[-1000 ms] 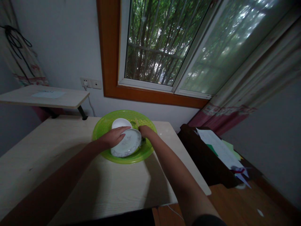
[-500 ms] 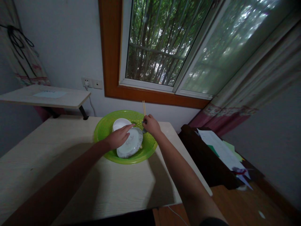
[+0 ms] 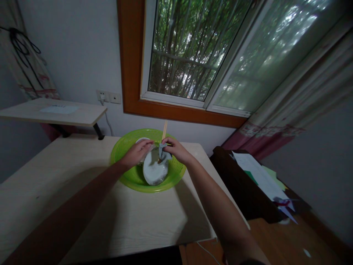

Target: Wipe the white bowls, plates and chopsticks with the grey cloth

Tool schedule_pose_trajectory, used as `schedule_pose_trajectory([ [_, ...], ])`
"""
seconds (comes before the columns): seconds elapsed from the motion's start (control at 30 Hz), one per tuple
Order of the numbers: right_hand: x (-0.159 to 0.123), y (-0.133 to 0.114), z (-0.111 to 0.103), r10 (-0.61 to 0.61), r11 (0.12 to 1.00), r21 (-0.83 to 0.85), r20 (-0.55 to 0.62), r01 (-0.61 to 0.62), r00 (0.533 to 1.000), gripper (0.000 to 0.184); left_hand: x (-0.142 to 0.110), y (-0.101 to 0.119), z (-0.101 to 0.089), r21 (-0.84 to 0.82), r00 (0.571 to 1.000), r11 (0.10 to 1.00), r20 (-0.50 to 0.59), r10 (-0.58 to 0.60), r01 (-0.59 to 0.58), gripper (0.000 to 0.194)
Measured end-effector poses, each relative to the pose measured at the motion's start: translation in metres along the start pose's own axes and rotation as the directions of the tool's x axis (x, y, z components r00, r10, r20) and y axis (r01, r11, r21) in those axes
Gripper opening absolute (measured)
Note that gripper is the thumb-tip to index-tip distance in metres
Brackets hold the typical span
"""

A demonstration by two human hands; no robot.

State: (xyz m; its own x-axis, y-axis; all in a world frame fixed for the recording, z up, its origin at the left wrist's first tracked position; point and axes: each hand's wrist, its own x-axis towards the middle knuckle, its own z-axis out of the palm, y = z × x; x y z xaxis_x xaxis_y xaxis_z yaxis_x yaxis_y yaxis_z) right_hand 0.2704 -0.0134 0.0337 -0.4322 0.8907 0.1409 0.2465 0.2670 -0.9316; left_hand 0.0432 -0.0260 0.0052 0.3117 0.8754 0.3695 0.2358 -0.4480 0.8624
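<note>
A round green basin [image 3: 124,147] sits at the far side of a pale wooden table [image 3: 82,206]. My left hand [image 3: 136,152] grips the upper rim of a white plate [image 3: 156,171] and holds it tilted up on edge in the basin. My right hand [image 3: 175,149] is closed on a small grey cloth [image 3: 162,149] and a pair of wooden chopsticks [image 3: 164,129] that stick upward, right at the plate's top edge. A white bowl [image 3: 141,140] lies behind my left hand, mostly hidden.
A small side table [image 3: 52,112] with a sheet on it stands at the left by wall sockets [image 3: 107,96]. A dark cabinet [image 3: 242,191] carrying papers [image 3: 256,171] stands right of the table. A window [image 3: 193,55] and curtain [image 3: 298,99] are behind.
My left hand has tipped the plate from nearly flat to steeply on edge. My right hand lifted the chopsticks out of the basin and moved in over the plate's top edge, with the cloth now showing.
</note>
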Motion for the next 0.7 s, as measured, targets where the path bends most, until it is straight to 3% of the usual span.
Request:
schedule_pose_trajectory([
  [0.07,0.000,0.001,0.010,0.023,1.000,0.006,0.074,-0.024,0.997,0.023,0.004,-0.002,-0.005,-0.247,0.992,0.963,-0.027,-0.123,0.112,0.050],
  [0.17,0.002,0.002,0.023,0.071,0.996,-0.057,0.136,-0.064,0.988,0.025,0.008,-0.005,-0.010,-0.407,0.979,0.895,-0.009,-0.204,0.183,0.053],
  [0.33,0.008,0.007,0.036,-0.025,0.989,-0.136,0.215,0.056,0.976,0.025,0.014,0.000,-0.008,-0.250,0.988,0.956,0.037,-0.149,0.153,0.037],
  [0.43,0.007,0.011,0.039,-0.094,0.978,-0.164,0.217,0.131,0.972,0.025,0.016,0.002,-0.004,-0.243,0.987,0.959,-0.019,-0.157,0.148,0.031],
  [0.57,-0.001,0.016,0.035,-0.047,0.988,-0.136,0.169,0.071,0.985,0.031,0.016,-0.001,-0.001,-0.473,0.959,0.870,-0.154,-0.238,0.140,0.029],
  [0.7,-0.003,0.025,0.020,-0.024,1.000,-0.011,-0.078,0.023,0.997,0.041,0.012,-0.003,-0.003,-0.465,0.941,0.875,-0.217,-0.261,0.136,0.028],
])
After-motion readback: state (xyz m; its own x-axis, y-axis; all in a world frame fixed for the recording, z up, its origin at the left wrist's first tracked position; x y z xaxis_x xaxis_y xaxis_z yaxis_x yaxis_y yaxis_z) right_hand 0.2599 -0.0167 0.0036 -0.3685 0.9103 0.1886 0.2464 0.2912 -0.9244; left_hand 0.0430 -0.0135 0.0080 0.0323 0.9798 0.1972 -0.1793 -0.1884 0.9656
